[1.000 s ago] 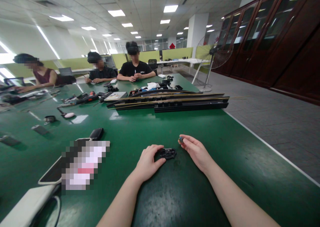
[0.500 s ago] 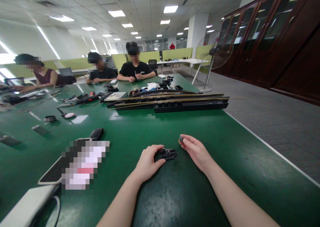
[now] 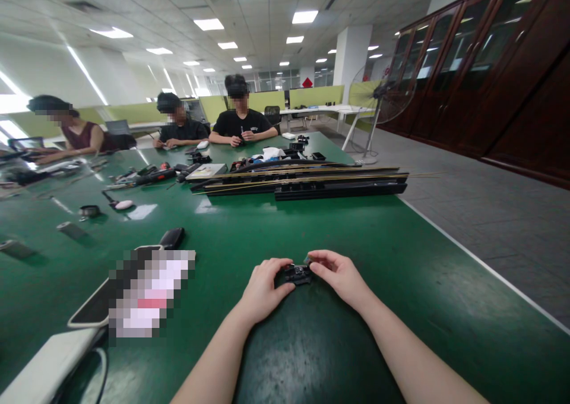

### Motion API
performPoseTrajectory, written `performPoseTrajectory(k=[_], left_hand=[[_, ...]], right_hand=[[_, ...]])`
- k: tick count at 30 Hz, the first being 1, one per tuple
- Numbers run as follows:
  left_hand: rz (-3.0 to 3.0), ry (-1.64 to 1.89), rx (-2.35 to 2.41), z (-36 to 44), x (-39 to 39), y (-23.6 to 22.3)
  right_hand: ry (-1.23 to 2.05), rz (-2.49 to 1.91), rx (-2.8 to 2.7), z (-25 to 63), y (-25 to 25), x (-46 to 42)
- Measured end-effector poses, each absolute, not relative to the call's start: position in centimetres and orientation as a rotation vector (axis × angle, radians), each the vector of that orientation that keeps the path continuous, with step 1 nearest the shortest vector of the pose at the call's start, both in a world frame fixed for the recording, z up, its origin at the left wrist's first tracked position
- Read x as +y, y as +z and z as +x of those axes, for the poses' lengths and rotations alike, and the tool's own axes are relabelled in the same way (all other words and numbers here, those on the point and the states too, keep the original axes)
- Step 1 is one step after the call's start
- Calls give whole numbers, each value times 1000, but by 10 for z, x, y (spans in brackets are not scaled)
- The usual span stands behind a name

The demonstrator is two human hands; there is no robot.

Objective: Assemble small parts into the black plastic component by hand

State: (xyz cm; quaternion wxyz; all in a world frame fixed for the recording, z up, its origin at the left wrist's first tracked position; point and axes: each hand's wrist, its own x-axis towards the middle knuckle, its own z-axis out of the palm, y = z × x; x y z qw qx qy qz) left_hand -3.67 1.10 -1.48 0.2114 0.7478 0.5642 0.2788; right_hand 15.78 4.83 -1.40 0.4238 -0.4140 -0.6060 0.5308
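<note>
A small black plastic part [image 3: 298, 275] with fine molded detail lies on the green table [image 3: 231, 232] in front of me. My left hand [image 3: 265, 285] grips its left side, thumb at the near edge and fingers at the far edge. Over the part's right end, my right hand [image 3: 338, 272] pinches a small greyish piece [image 3: 307, 260] between thumb and fingertips. The piece is mostly covered by the fingers, so its kind does not show. Whether it touches the black part I cannot tell.
Long black rails [image 3: 338, 190] with thin brass-colored rods lie across the table ahead. To the left are a dark tablet-like device [image 3: 95, 300], a pixelated sheet and a white box [image 3: 57, 362] with a cable. Several people sit at the far side, tools [image 3: 151, 177] near them.
My right hand has moved left and slightly down, bringing the small piece from beside the black part to its right end. My left hand keeps its hold in the same place.
</note>
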Motion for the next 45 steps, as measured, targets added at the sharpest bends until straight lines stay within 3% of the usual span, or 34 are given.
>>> performPoseTrajectory(k=[6,11,34,45], left_hand=[[2089,754,1569,-37,12,-14],[2105,760,1562,-37,13,-17],[2129,764,1566,-39,14,-21],[2035,828,1519,-39,12,-22]], right_hand=[[897,-1011,-1992,156,-12,43],[724,-1033,-2214,152,-12,42],[748,-1038,-2178,150,-14,41],[1003,-1074,-2021,157,-14,42]])
